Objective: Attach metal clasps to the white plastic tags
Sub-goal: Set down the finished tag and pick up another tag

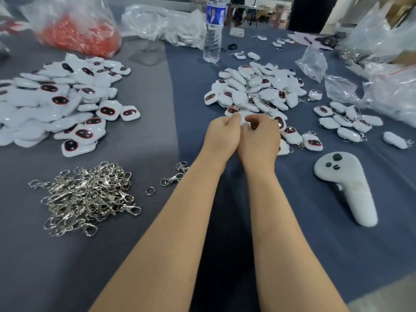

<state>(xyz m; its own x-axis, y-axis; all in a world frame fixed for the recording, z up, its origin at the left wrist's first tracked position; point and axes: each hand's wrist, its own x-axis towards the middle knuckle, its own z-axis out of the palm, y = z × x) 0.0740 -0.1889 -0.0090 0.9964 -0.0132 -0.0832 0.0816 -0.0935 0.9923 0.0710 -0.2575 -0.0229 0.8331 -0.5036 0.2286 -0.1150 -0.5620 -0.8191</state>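
The left hand (221,134) and right hand (262,137) meet, fingers curled, pinching one small white plastic tag (243,118); just beyond lies a heap of clasped tags (256,86); the left pile of bare tags (56,102) and near-left heap of silver metal clasps (87,194) suggest much remains.

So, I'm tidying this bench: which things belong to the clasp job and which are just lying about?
Job: clasp pile, bare tags, clasped tags, tag held between left hand and right hand.
Lying about: water bottle, white controller, bag of red items.
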